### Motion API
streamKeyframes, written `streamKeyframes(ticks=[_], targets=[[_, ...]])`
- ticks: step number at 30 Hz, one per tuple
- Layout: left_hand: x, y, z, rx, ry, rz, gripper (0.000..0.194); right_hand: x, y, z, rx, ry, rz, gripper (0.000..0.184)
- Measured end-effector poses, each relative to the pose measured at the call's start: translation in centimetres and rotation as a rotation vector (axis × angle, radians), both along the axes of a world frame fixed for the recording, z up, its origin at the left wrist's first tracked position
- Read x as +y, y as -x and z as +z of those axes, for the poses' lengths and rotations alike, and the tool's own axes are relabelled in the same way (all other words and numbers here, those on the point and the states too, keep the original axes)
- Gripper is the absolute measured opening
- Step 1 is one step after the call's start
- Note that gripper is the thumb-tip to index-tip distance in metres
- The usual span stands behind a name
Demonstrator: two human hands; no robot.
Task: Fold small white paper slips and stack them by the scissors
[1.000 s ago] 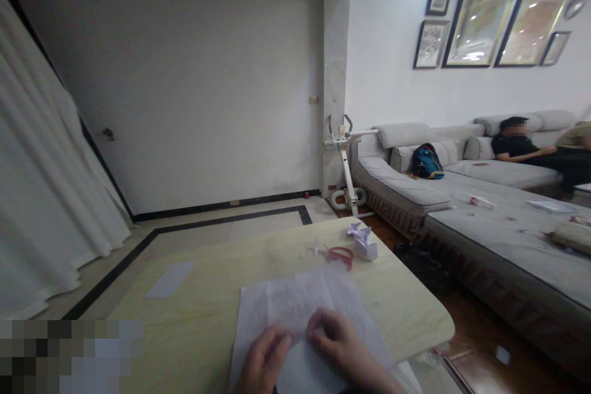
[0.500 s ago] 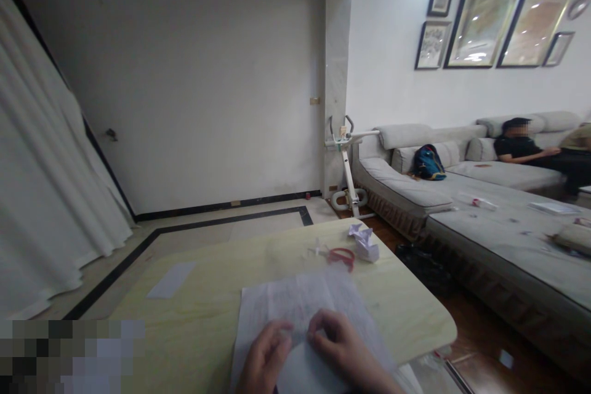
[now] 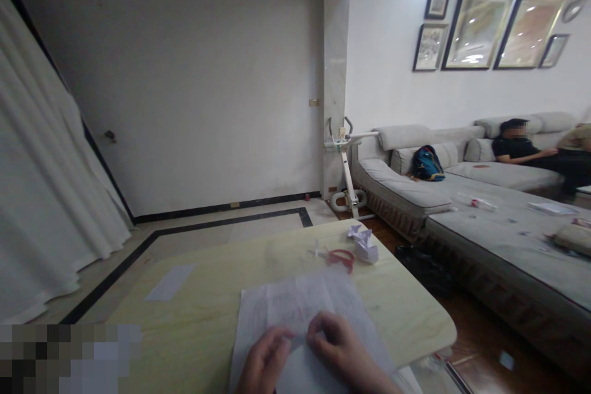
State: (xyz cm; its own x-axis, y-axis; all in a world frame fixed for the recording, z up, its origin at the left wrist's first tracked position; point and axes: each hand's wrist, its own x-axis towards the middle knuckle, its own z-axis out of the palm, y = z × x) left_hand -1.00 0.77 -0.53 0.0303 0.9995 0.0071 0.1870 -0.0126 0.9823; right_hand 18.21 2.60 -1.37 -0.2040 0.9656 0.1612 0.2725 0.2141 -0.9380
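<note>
At the near side of the table my left hand [image 3: 268, 357] and my right hand [image 3: 339, 345] face each other over a thin, creased sheet [image 3: 281, 301] with faint print. A smooth white piece of paper [image 3: 307, 375] lies between them, with a rounded or folded upper edge. My right hand's fingers are curled in a pinch at that paper's upper edge. The fingers of my left hand close on its left side, thumb partly hidden. Red-handled scissors [image 3: 340, 258] lie beyond the sheet, beside crumpled white paper [image 3: 366, 247].
A white paper strip [image 3: 170, 282] lies on the left of the pale wooden table [image 3: 212, 314]. Right of the table are a long grey sofa [image 3: 503, 228] with a backpack [image 3: 428, 164], a seated person [image 3: 517, 144] and a white exercise machine [image 3: 348, 175]. Curtains [image 3: 41, 184] hang at left.
The view has shifted very slightly. Both hands stay at the white paper, with the fingertips a little nearer each other.
</note>
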Motion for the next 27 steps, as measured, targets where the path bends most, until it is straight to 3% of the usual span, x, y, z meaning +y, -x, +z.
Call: streamKeyframes(ticks=[7, 16, 19, 27], targets=[[0.0, -0.1, 0.3, -0.009, -0.001, -0.008, 0.029, -0.1, -0.1, 0.3, -0.020, 0.007, -0.009, 0.014], [0.0, -0.1, -1.0, -0.028, -0.024, 0.037, 0.022, -0.1, 0.0, 0.6, -0.021, -0.002, 0.002, 0.014], [0.2, 0.1, -0.9, -0.004, -0.036, -0.032, 0.028, -0.1, 0.0, 0.3, -0.005, -0.011, -0.002, 0.015], [-0.1, 0.1, 0.0, 0.048, -0.055, -0.002, 0.025, -0.1, 0.0, 0.4, -0.013, 0.011, -0.021, 0.016]])
